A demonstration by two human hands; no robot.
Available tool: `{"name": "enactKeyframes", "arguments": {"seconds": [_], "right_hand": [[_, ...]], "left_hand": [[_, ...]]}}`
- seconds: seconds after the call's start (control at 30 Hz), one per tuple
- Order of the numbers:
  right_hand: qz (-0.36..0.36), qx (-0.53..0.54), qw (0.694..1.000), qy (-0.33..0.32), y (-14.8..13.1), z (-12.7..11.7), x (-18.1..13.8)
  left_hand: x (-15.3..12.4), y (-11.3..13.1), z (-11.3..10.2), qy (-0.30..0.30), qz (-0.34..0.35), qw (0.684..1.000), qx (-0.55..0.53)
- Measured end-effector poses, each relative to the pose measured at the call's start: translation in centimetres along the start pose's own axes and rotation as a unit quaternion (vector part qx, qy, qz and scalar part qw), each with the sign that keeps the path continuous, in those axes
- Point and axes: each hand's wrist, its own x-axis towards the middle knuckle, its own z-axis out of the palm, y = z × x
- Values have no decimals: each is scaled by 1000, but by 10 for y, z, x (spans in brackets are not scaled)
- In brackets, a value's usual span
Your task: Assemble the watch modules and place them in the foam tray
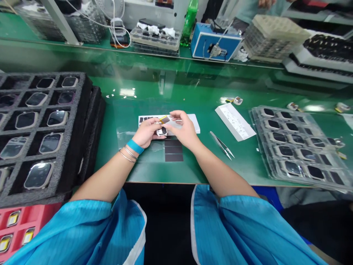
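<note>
My left hand (147, 131) is closed around a small open watch case (161, 131), pale-rimmed with a dark inside. Just above the case, a flat grey piece with a yellow edge (165, 119), like a small battery, is pinched by my right hand (182, 127). Whether the piece is joined to the case cannot be made out. Under both hands lies a white strip (194, 124) with black pads at its left end. Nearer me, dark rectangular stickers (173, 151) lie on the green table beside clear film (125, 138).
Tweezers (221, 144) and a white box lid (235, 121) with tiny bits lie to the right. Beyond is a clear tray (296, 143) of watch screens. Stacked black foam trays (59, 147) stand left, above a red tray (41, 217). A shelf (171, 59) spans the back.
</note>
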Motion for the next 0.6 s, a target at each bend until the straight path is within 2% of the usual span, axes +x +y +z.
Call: {"name": "enactKeyframes", "arguments": {"seconds": [0.07, 0.17, 0.27, 0.33, 0.47, 0.6], "right_hand": [[46, 64, 997, -25, 4, 0, 2], [51, 78, 996, -7, 4, -1, 3], [32, 46, 998, 27, 0, -2, 0], [15, 27, 999, 33, -3, -2, -1], [-28, -24, 999, 18, -4, 0, -4], [-95, -92, 991, -17, -4, 1, -4]], "left_hand": [[0, 0, -1, -8, -7, 1000, -1], [-1, 1, -1, -42, -27, 999, -20], [-1, 1, -1, -73, -34, 996, -39], [-1, 0, 0, -57, -30, 998, -28], [0, -3, 3, -15, -31, 999, -7], [1, 2, 0, -30, -57, 992, -104]]}}
